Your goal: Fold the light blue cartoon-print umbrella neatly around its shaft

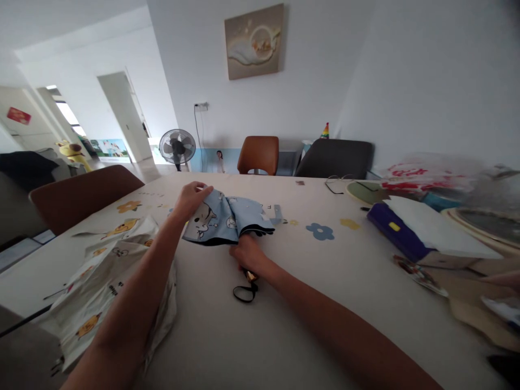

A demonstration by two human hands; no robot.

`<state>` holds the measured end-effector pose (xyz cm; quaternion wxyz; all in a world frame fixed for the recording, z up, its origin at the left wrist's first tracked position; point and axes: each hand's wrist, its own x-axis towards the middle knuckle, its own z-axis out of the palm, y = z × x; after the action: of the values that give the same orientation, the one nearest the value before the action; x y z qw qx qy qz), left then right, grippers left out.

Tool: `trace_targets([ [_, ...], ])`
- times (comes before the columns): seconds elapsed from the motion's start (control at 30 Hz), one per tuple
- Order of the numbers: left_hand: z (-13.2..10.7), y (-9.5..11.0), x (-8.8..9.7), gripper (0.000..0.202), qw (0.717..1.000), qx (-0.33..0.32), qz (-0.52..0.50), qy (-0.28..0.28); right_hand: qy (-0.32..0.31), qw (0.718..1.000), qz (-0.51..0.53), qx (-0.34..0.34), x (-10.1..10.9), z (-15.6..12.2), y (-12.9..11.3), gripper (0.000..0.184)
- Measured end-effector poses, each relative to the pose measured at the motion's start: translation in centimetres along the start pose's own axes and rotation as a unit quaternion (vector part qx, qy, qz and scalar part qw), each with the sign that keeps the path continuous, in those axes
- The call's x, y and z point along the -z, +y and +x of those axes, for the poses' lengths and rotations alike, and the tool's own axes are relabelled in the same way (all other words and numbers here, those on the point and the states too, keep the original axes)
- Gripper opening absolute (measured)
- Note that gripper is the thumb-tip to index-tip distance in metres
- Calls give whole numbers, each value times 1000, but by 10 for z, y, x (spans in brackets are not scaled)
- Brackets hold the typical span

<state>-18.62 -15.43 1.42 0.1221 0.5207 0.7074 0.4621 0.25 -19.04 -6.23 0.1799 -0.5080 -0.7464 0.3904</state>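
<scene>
Head camera: a soft blue printed umbrella (227,219) lies on the table (284,336) between the hands; left hand (190,197) pinches its crumpled fabric's far edge, right hand (247,254) is clenched round its near stem, black strap loop (245,293) nearer

Pale tabletop (284,330) printed with small flowers. Near left on it, a crumpled white cloth (105,271) with yellow cartoon prints. Far right: glasses (336,185), a purple box (396,230) under a white sheet (434,230), and a red-lettered plastic bag (422,176) behind. 3 seats around: brown chair (81,192) at left, orange-brown chair (259,154) and dark grey chair (335,157) at the far edge. Beyond, a standing fan (177,146) by the wall, with a framed picture (254,40) hung above.
</scene>
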Motion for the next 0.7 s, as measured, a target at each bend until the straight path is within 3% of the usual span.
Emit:
trace_targets([
  [0.07,2,-5,-4,38,1000,-22,14,1,4,1000,-14,13,-1,0,1,15],
  [0.2,6,-15,-8,29,996,-28,57,58,6,1000,-21,15,1,0,1,18],
  [0.37,13,-21,-6,27,985,-37,100,137,-47,999,22,-7,7,1,3,27],
  [0.53,17,-37,-7,26,984,11,150,95,-51,993,91,-46,10,1,6,24],
  [0.7,17,-50,-13,26,984,11,163,64,-43,989,131,-49,9,1,7,20],
])
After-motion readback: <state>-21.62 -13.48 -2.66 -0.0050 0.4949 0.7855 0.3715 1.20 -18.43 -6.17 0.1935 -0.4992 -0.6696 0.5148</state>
